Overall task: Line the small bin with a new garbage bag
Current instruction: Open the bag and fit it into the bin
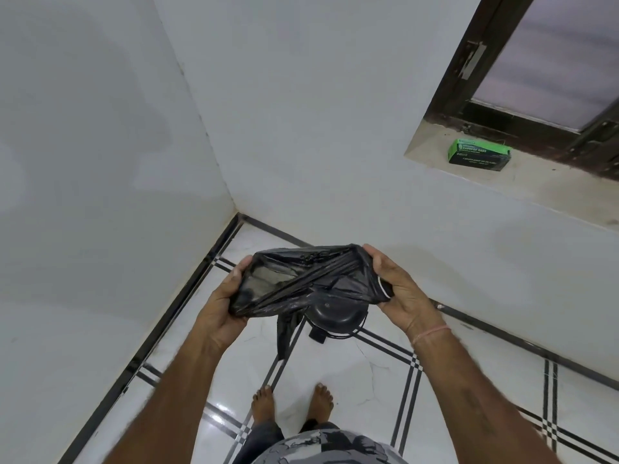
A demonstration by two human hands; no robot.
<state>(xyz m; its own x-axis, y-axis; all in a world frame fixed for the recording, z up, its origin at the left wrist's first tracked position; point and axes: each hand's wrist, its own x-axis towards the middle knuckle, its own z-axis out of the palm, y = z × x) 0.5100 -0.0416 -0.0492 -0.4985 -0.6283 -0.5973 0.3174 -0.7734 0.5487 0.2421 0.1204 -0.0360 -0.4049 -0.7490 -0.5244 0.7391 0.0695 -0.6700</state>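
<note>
Directly above the small round black bin (331, 318), a crumpled black plastic bag (301, 283) is gripped by left hand (221, 296) and right hand (398, 291), spread apart.

A wide-angle camera is riding on the person's head, facing forward and steeply down into a white-walled corner (236, 211). It is catching the left hand (221, 306) and right hand (402, 293), gripping a black plastic garbage bag (301, 283), close at mid-frame, and bare feet (263, 403) at the bottom edge.
</note>
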